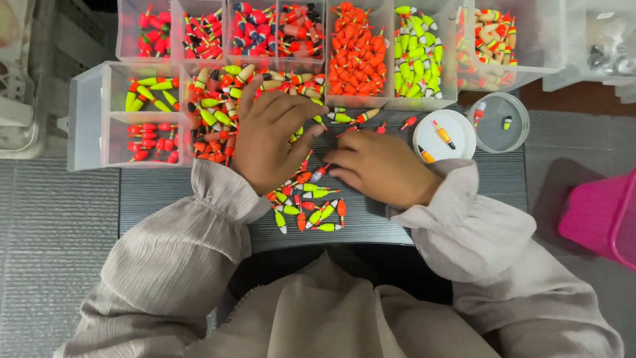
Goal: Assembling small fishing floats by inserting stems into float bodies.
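Left hand [270, 136]: palm down, fingers spread wide over a loose heap of fishing floats [306, 199] on the dark tabletop [165, 192]; whether anything is caught beneath the palm cannot be told. Right hand [379, 167]: laid flat just beside the left, fingers drawn close together, fingertips touching an orange float at the heap's upper edge; nothing visibly gripped.

The heap runs from under the left hand down toward the person, a mix of orange, yellow-green and white pieces.

Just left of the left hand, a clear divided box [93, 119]: yellow-green floats in the upper cell, red ones in the lower, a mixed lot in the cell beside the hand.

Behind both hands, a row of clear bins [344, 99]: red floats, red-and-blue floats, plain orange, yellow-green, then orange-and-cream at the far right.

Right of the right hand, a round white lid [457, 142] bearing two orange-yellow floats; next to it a round clear tub [520, 126] with two small pieces inside.

A pink basket [596, 215] stands well apart at the right edge.
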